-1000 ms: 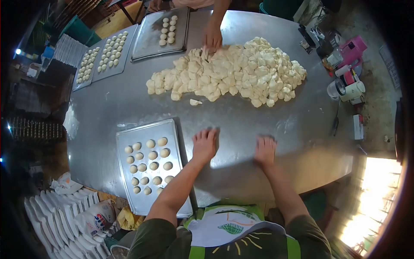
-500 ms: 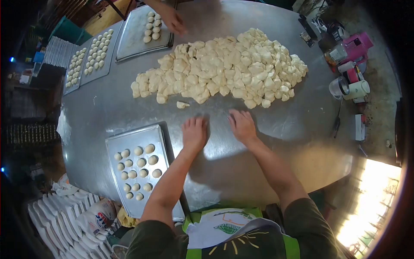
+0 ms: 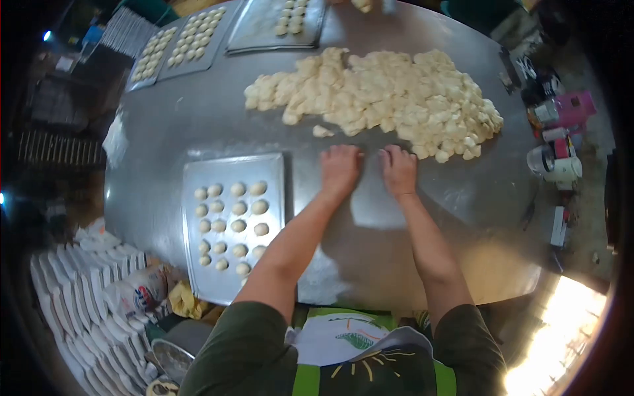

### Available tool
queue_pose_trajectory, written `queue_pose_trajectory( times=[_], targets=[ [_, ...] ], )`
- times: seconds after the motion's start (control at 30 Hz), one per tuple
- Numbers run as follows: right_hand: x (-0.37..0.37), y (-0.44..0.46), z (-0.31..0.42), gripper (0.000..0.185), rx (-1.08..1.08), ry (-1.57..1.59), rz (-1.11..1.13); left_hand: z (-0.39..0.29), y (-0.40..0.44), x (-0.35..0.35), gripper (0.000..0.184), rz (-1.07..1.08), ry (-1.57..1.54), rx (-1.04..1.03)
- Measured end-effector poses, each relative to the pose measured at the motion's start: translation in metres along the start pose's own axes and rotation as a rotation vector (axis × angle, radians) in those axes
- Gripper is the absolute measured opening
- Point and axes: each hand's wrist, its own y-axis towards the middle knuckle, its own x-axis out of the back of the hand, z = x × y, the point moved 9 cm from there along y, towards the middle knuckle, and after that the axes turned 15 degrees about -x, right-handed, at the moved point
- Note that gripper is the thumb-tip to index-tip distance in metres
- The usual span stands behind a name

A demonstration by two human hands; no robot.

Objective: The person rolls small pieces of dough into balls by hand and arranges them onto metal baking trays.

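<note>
My left hand point(image 3: 341, 170) is cupped palm-down on the steel table, fingers curled under. Close to its right, my right hand point(image 3: 399, 171) is bent over the tabletop in the same way. Whatever lies beneath either palm is hidden. Just beyond my left fingers lies one loose scrap of dough point(image 3: 322, 131). A large heap of cut dough pieces point(image 3: 389, 92) spreads behind both hands. To the left of my left hand sits a metal tray point(image 3: 191, 173) with rows of round dough balls point(image 3: 238, 208), partly covered by my left forearm.
Further trays point(image 3: 274, 47) of dough balls stand at the far left. At the top edge another person's hand point(image 3: 360, 4) shows in part. A pink container point(image 3: 576, 109) and a white mug point(image 3: 566, 169) stand on the right. Stacked white sheets point(image 3: 79, 297) lie lower left.
My view has shifted, so the table contents sit further right and the far trays higher. My hands stay cupped on the table, slightly closer together. The other person's hand has left the far tray.
</note>
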Motion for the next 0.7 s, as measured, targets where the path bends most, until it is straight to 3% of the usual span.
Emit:
queue_pose_trajectory(
  times=[0.07,0.17,0.23,0.3,0.37,0.43,0.5,0.6,0.7],
  targets=[
    [0.001,-0.019,-0.002,0.025,-0.04,0.056,0.078,-0.017,-0.016,0.0,0.011,0.005,-0.079,-0.037],
    [0.032,-0.076,0.019,0.028,0.099,0.103,0.05,-0.003,-0.081,0.039,0.009,-0.057,-0.219,-0.041],
    [0.037,-0.106,0.022,0.031,0.03,0.089,0.076,-0.011,-0.126,0.066,0.016,-0.122,-0.442,-0.108],
    [0.019,-0.134,0.059,0.033,0.045,0.117,0.115,-0.002,-0.182,0.105,0.029,-0.045,-0.651,0.013],
    [0.005,-0.181,0.128,0.037,0.135,0.205,0.187,0.007,-0.24,0.17,0.036,-0.117,-0.635,0.003],
    [-0.005,-0.237,0.224,0.037,0.327,0.241,0.279,0.032,-0.305,0.217,0.04,-0.133,-0.599,0.161],
    [-0.011,-0.296,0.296,0.034,0.473,0.216,0.362,0.053,-0.355,0.273,0.04,-0.184,-0.355,0.196],
    [-0.025,-0.355,0.367,0.032,0.661,0.253,0.344,0.103,-0.416,0.289,0.037,-0.217,-0.262,0.285],
    [-0.095,-0.386,0.376,0.029,0.731,0.082,0.406,0.132,-0.448,0.274,0.036,-0.181,-0.122,0.256]
  ],
)
